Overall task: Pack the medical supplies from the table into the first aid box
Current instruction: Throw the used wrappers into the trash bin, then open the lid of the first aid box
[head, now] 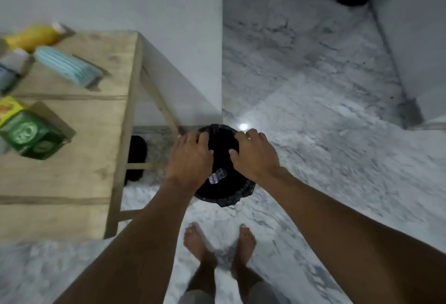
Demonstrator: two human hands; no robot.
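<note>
Both of my hands hover over a black-lined waste bin on the floor beside the table. My left hand and my right hand are palm down with fingers loosely spread and hold nothing. A small clear wrapper scrap shows between my wrists, over the bin's dark inside. On the wooden table at the left lie a stack of light blue face masks, a yellow bottle, a green box and a white bottle. No first aid box is in view.
The table's edge and legs stand just left of the bin. A white wall corner rises behind it. A dark object lies under the table. My bare feet stand on the marble floor.
</note>
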